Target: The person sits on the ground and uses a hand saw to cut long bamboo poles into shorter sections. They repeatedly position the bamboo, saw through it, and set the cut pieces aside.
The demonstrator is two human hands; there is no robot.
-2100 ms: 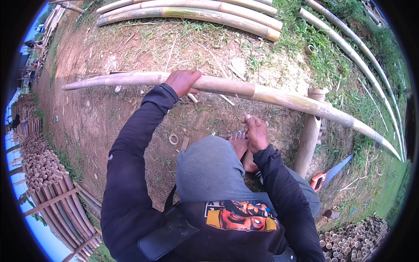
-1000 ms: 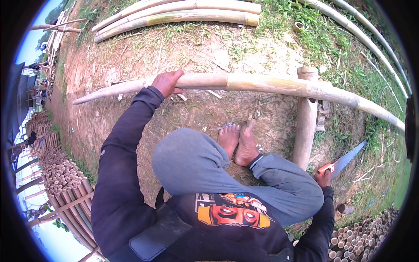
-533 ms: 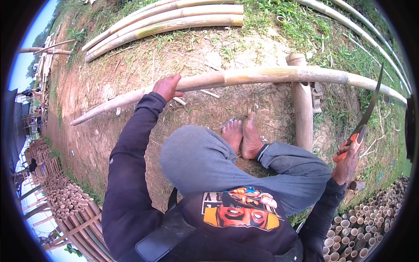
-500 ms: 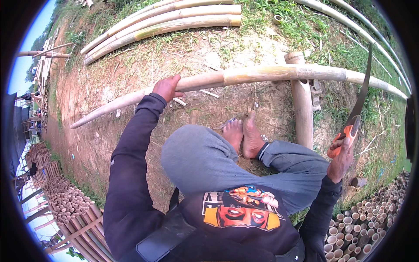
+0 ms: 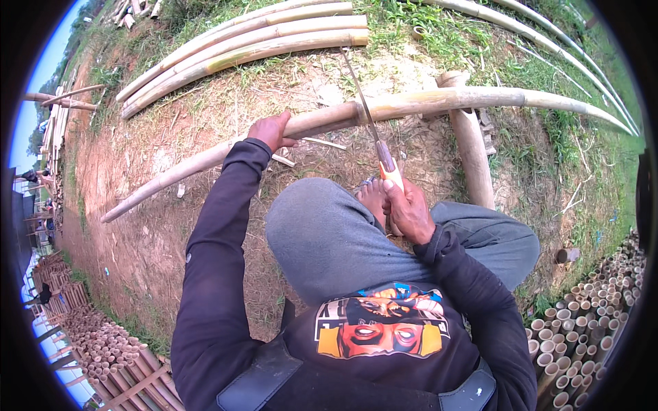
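Note:
A long bamboo pole point(image 5: 439, 103) lies across in front of me, resting on a short upright-lying bamboo log point(image 5: 471, 144). My left hand point(image 5: 271, 130) grips the pole near its middle. My right hand point(image 5: 408, 209) is closed on the orange handle of a long-bladed knife point(image 5: 367, 116), whose blade lies edge-down across the pole just right of my left hand. I am squatting, with my grey-trousered knees and bare feet point(image 5: 373, 195) below the pole.
Several long bamboo poles point(image 5: 240, 48) lie stacked at the back on grass. More poles point(image 5: 548, 34) curve along the right. Cut bamboo sections point(image 5: 589, 322) are piled at lower right, and others point(image 5: 96, 342) at lower left. Bare dirt is underfoot.
My right hand picked the knife up from the ground at the right, swung it up and over, and now holds its blade on the pole. My left hand stayed on the pole.

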